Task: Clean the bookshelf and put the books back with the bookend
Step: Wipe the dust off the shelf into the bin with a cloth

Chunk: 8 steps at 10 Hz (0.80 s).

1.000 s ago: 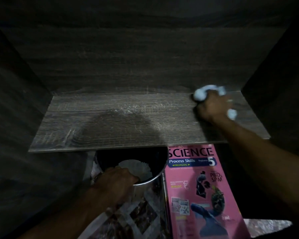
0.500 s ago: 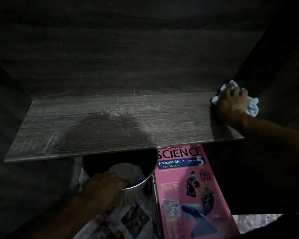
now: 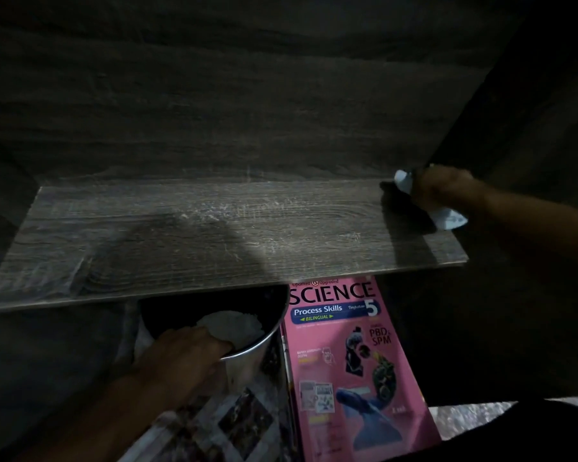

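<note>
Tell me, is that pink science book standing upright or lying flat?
Lying flat, cover up. The pink science book turns its front cover up toward the downward-looking camera, beside the metal pot.

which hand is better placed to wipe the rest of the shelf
Right. The right hand holds the cloth at the right end of the shelf, so it likely only needs to sweep leftward. The left hand grips the rim of the bowl below.
</note>
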### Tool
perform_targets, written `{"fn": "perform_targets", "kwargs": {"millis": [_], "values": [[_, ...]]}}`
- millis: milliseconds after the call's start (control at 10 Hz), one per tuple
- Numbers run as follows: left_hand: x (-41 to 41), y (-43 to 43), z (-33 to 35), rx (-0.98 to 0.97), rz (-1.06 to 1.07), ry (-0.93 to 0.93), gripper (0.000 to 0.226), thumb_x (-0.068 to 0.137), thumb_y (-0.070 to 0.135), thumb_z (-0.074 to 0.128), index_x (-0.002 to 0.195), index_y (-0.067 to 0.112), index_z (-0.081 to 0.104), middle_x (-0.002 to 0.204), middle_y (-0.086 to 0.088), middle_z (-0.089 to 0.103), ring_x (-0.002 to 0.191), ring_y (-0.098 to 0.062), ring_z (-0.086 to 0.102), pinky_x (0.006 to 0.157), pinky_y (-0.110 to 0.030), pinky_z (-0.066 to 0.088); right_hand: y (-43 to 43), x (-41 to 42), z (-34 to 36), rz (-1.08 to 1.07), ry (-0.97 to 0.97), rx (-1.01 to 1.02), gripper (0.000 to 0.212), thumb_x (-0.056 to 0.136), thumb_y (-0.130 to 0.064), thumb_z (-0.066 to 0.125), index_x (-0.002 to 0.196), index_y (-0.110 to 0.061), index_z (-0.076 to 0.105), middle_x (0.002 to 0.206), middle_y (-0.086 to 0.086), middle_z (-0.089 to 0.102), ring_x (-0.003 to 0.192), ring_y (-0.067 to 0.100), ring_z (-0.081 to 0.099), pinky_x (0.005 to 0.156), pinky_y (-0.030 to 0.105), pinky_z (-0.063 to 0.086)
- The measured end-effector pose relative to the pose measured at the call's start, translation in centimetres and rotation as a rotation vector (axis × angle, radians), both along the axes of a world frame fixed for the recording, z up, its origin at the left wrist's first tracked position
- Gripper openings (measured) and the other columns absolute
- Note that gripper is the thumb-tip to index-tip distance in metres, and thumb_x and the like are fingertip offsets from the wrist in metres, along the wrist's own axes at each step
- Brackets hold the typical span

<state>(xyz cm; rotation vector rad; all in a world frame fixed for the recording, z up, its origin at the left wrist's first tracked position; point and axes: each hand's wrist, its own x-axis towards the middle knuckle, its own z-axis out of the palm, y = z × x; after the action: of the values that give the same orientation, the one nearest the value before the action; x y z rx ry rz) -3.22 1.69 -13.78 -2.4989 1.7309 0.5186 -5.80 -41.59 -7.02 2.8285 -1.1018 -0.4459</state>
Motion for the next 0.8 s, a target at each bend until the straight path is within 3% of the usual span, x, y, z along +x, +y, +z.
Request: {"fn": "perform_targets", "kwargs": {"millis": [100, 200, 300, 400, 500, 600, 700, 800], "values": [[0.0, -0.8, 0.7, -0.041, 0.027, -0.075, 0.044, 0.024, 0.054, 0.09, 0.061, 0.044, 0.071, 0.056, 0.017, 0.064, 0.046, 0.001, 0.06, 0.045, -0.013, 0.041, 2.3, -1.8, -1.9, -0.122, -0.126, 0.059, 0.051, 0.095, -0.021, 0.056, 0.141, -0.007, 0.04, 0.144, 0.024, 0.04, 0.131, 0.043, 0.042, 0.107, 0.051, 0.039], [0.5, -0.6, -0.3, -0.055, 0.031, -0.007, 0.016, 0.07, 0.046, 0.066, 0.084, 0.048, 0.072, 0.081, 0.016, 0.072, 0.068, -0.001, 0.068, 0.059, -0.014, 0.048, 4.9, -2.8, -4.5, -0.088, -0.312, 0.01, 0.046, 0.094, -0.016, 0.054, 0.138, -0.007, 0.043, 0.139, 0.024, 0.042, 0.127, 0.046, 0.042, 0.102, 0.056, 0.039], [0.8, -0.5, -0.8, 0.002, 0.048, -0.022, 0.034, 0.081, 0.04, 0.065, 0.114, 0.046, 0.066, 0.111, 0.01, 0.069, 0.096, -0.01, 0.067, 0.082, -0.022, 0.048, 7.2, -2.2, -3.2, 0.071, -0.549, 0.426, 0.032, 0.099, -0.013, 0.053, 0.13, -0.015, 0.055, 0.121, 0.014, 0.058, 0.115, 0.036, 0.056, 0.093, 0.042, 0.047], [0.4, -0.4, 0.9, -0.015, 0.037, -0.048, 0.042, 0.041, 0.059, 0.084, 0.08, 0.047, 0.072, 0.075, 0.018, 0.069, 0.062, 0.001, 0.065, 0.057, -0.012, 0.045, 5.1, -1.6, -1.2, -0.002, -0.818, 0.556, 0.032, 0.098, -0.024, 0.054, 0.13, -0.018, 0.058, 0.116, 0.007, 0.062, 0.112, 0.03, 0.059, 0.089, 0.036, 0.047], [0.3, -0.2, 1.3, -0.064, 0.085, 0.023, 0.036, 0.07, 0.049, 0.077, 0.105, 0.044, 0.07, 0.107, 0.012, 0.071, 0.094, -0.005, 0.068, 0.077, -0.018, 0.048, 1.6, -1.4, -1.3, -0.156, -0.641, 0.276, 0.039, 0.095, -0.017, 0.055, 0.134, -0.013, 0.056, 0.132, 0.015, 0.055, 0.12, 0.034, 0.053, 0.101, 0.04, 0.042], [0.8, 0.6, -0.7, -0.097, 0.093, 0.008, 0.043, 0.086, 0.043, 0.045, 0.127, 0.046, 0.058, 0.132, 0.01, 0.061, 0.116, -0.014, 0.061, 0.093, -0.026, 0.046, 4.1, -0.9, -3.3, -0.245, -0.371, 0.174, 0.056, 0.091, -0.019, 0.06, 0.144, -0.014, 0.042, 0.148, 0.02, 0.036, 0.129, 0.044, 0.044, 0.104, 0.05, 0.042], [1.4, 0.9, -1.1, -0.082, 0.106, 0.024, 0.056, 0.068, 0.047, 0.03, 0.108, 0.047, 0.07, 0.104, 0.01, 0.073, 0.083, -0.012, 0.072, 0.068, -0.025, 0.055, 10.5, 1.7, -5.6, -0.008, -0.367, 0.091, 0.063, 0.09, -0.02, 0.06, 0.147, -0.007, 0.036, 0.15, 0.019, 0.031, 0.131, 0.043, 0.038, 0.104, 0.053, 0.035], [0.9, 0.9, -0.8, -0.121, 0.093, 0.044, 0.064, 0.072, 0.05, 0.027, 0.129, 0.047, 0.056, 0.13, 0.01, 0.062, 0.112, -0.015, 0.063, 0.089, -0.026, 0.047, 17.1, 4.5, -5.3, 0.346, -0.566, 0.489, 0.039, 0.097, -0.001, 0.05, 0.136, 0.008, 0.048, 0.121, 0.014, 0.055, 0.1, 0.008, 0.065, 0.082, 0.024, 0.052]]}}
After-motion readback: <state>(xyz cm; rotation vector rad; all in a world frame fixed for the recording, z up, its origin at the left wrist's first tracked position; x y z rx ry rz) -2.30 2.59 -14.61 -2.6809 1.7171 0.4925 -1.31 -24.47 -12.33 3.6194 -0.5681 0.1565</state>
